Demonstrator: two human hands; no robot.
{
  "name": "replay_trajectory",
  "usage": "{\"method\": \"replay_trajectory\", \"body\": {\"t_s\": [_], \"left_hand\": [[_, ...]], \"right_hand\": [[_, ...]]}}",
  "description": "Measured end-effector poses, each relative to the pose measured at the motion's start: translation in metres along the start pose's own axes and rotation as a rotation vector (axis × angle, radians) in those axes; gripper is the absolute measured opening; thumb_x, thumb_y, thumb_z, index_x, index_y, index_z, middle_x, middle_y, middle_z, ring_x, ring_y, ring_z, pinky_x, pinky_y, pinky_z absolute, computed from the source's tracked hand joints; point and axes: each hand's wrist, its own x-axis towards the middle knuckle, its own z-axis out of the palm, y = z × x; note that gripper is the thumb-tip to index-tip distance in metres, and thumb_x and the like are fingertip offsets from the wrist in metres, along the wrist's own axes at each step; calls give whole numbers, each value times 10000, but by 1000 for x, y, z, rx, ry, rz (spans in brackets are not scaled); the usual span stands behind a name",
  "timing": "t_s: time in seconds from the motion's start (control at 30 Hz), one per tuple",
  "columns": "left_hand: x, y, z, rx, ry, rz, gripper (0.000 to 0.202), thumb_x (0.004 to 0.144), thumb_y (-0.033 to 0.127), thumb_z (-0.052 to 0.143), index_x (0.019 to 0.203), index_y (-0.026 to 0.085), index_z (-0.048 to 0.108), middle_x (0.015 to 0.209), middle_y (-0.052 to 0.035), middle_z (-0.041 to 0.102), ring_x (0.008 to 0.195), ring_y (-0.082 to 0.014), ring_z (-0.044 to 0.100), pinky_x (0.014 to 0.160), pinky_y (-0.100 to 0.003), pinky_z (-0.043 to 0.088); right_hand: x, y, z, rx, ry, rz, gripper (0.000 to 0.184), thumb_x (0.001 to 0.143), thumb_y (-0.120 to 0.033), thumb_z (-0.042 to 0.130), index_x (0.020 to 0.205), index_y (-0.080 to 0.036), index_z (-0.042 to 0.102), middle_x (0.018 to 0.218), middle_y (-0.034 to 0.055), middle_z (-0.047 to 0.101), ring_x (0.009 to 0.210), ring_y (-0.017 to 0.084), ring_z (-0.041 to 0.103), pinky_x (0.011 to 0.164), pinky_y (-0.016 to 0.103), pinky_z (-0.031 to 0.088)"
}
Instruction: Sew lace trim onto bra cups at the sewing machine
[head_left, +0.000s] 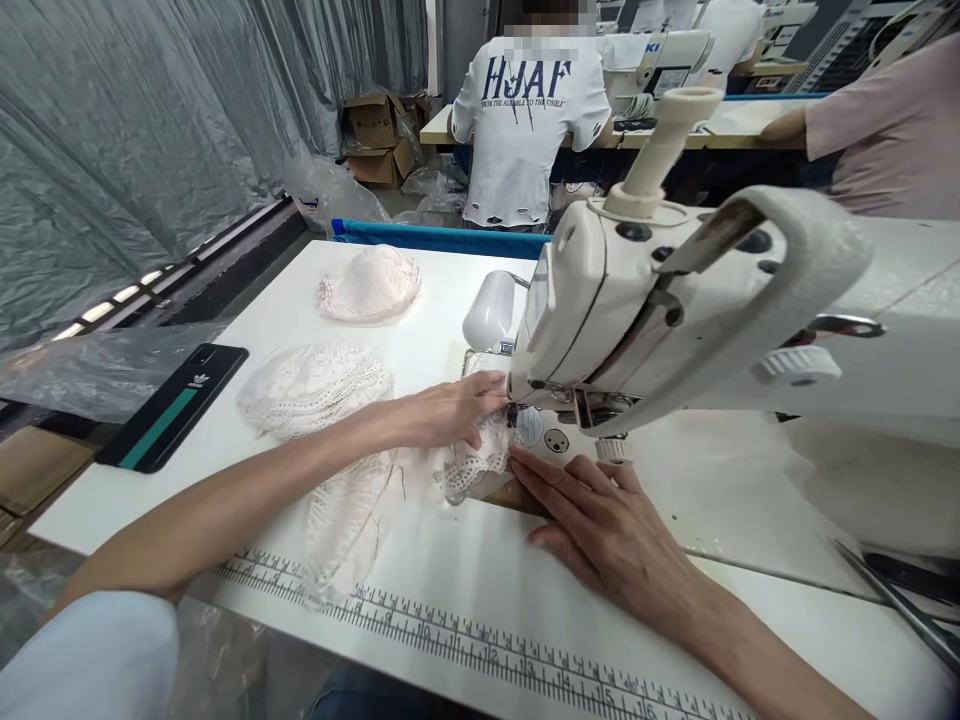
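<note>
Under the needle area of a white sewing machine [592, 300] lies a pale pink piece of lace fabric [476, 465] with a scalloped, eyeleted edge. My left hand [454, 412] is on its far left side, thumb and fingers closed on the cloth close to the presser foot. My right hand [596, 520] lies flat, fingers stretched out, with the fingertips at the fabric's right edge. Left of my left hand is a gathered lace bundle [319, 390]. Another lace strip [349, 525] spreads below my left forearm. The needle itself is hard to make out.
A cup-shaped pale piece [369, 285] rests at the table's back. A black phone [174, 408] lies at the left edge. Ruler markings [480, 645] run along the front edge. Scissors [900, 600] lie at right. A person [529, 130] sits ahead; another person's sleeve [885, 130] shows at right.
</note>
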Motion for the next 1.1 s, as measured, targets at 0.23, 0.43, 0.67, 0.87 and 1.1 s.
{"method": "replay_trajectory", "body": {"t_s": [0.23, 0.43, 0.67, 0.87, 1.1], "left_hand": [[-11, 20, -4, 250, -105, 124, 278, 856, 31, 435, 1076, 147, 559, 1227, -132, 556, 1004, -173, 592, 924, -333, 419], [-40, 45, 4, 406, -54, 282, 327, 872, -38, 340, 817, 150, 603, 965, -26, 672, 816, -96, 609, 961, -322, 361], [-43, 49, 12, 559, 45, 305, 265, 857, -19, 434, 706, 145, 579, 1148, -28, 652, 818, -98, 600, 882, -311, 415], [-44, 50, 14, 577, 70, 315, 241, 842, -30, 457, 716, 142, 570, 1106, -28, 672, 836, -102, 611, 868, -307, 438], [-44, 51, 12, 589, 79, 300, 235, 848, -29, 451, 742, 146, 568, 1061, -29, 681, 852, -101, 614, 886, -304, 410]], "right_hand": [[0, -1, -1, 14, 17, -4, 412, 959, -347, 440, 1283, -106, 521, 1317, 99, 576, 874, 224, 518, 725, 384, 345], [-1, -4, 1, 31, 120, 2, 298, 938, -284, 506, 1174, -128, 597, 1198, 91, 662, 858, 208, 560, 732, 377, 350], [-1, -5, 3, 35, 145, -4, 284, 925, -277, 527, 1140, -112, 613, 1142, 97, 689, 835, 205, 561, 750, 383, 348], [-1, -5, 1, 53, 138, 3, 295, 933, -290, 508, 1137, -105, 613, 1137, 101, 690, 832, 208, 554, 744, 383, 343], [0, -5, 2, 91, 118, 26, 323, 925, -317, 518, 1156, -106, 598, 1173, 103, 672, 834, 206, 549, 761, 387, 340]]}}
